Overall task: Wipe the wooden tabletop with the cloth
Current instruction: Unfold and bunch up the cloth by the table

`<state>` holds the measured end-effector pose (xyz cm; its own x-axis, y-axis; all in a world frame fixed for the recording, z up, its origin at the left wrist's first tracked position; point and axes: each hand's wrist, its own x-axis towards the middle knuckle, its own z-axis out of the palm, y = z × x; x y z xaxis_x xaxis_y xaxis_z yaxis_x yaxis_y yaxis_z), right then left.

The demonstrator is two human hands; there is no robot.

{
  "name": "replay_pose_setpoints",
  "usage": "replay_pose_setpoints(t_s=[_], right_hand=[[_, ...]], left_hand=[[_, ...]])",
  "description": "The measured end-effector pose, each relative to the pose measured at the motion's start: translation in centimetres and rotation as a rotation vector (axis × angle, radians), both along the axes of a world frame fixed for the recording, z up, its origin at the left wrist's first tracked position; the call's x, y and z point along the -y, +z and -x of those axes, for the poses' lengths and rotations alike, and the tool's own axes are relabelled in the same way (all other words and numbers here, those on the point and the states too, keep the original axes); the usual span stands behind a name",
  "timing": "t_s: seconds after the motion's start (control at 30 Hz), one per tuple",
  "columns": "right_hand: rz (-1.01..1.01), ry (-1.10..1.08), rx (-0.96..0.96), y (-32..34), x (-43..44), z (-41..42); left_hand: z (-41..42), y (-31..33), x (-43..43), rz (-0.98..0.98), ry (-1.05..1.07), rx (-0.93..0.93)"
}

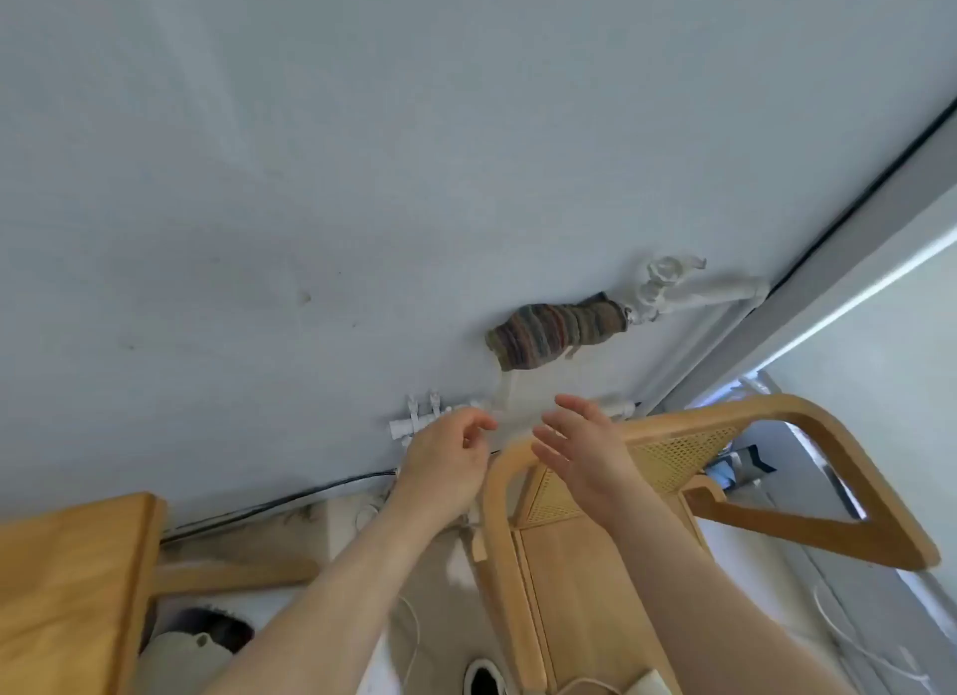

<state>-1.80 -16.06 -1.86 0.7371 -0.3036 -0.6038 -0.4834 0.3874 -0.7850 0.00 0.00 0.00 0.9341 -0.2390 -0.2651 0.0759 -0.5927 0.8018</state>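
Cloth (554,337): striped in dull brown, green and blue, bunched around the left end of a white pipe (714,295) fixed to the grey wall (362,176). It hangs just below and to the left of a white valve (657,280). It touches neither hand and sits well apart from the tabletop.

Tabletop (62,591): light wood, with only one corner in view. No cloth lies on the visible part.

Left hand (445,461): raised towards the wall, seen from the back. Its fingers (479,425) are loosely curled inward, with the thumb close to them. Nothing shows between them. The fingertips lie just in front of a lower run of white pipe fittings (414,425); contact cannot be confirmed because of blur.

Right hand (585,451): raised beside the left, palm turned towards it. The fingers (569,404) are straight and spread, holding nothing. The hand lies over the curved top rail of a wooden chair (777,409); whether it touches the rail cannot be told. It is below the cloth and short of it.

The chair has a woven cane back panel (673,456) and stands between the table and a window frame. A black cable (290,503) runs along the foot of the wall.
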Motion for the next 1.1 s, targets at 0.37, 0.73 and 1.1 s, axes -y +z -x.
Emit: replay_pose_setpoints(t_s=[0.37,0.73,1.1], right_hand=[[-0.252,-0.156,-0.075,-9.9,4.7,-12.4],[-0.187,-0.123,0.130,-4.2,5.3,-8.4],[-0.158,0.323,0.189,7.7,2.7,-0.2]], left_hand=[[-9.0,-8.4,7.7,-0.011,-0.049,-0.213],[-8.8,-4.4,9.2,-0.105,-0.071,0.199],[-0.8,7.4,6.7,0.767,0.341,-0.450]])
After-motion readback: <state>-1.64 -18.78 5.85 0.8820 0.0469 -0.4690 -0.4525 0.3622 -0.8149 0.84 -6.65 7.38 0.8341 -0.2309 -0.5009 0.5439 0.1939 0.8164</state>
